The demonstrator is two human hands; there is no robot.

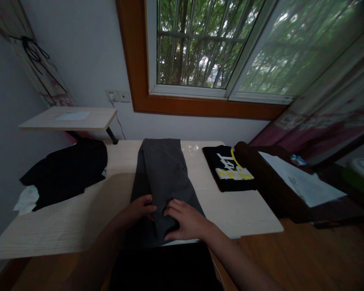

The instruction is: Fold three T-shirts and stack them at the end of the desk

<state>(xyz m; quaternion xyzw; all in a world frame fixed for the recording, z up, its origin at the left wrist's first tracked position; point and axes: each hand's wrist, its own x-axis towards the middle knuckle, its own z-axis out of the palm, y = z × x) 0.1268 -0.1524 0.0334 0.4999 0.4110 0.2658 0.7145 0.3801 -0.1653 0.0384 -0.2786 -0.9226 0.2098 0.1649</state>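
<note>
Tabletop: pale, wood-grained, set against the wall below the window.

Window: sliding panes, white frame, orange-brown wooden surround; bars and green foliage beyond.

Furniture piece: dark brown, standing just beside the right end of the tabletop.

Garment, grey: long and narrow, laid flat in the middle of the tabletop, reaching from the far edge to the near edge; one layer overlaps another along its left side.

Raised shelf: pale board on dark legs, at the far left of the tabletop.

Garment, black: spread loosely in front of the shelf, a white part showing at its left end.

Shirt, black: folded into a compact block, with yellow neckline and white-and-yellow print; right of the grey garment, apart from it.

Right hand: on the near part of the grey garment, fingers bent and tips against the cloth — whether they pinch it cannot be told.

Left hand: at the garment's left side, fingers curled, thumb over the cloth — grasp likewise uncertain.

Paper: white, flat on the shelf.

Wall sockets: a pair, one with a plug inserted.
</note>
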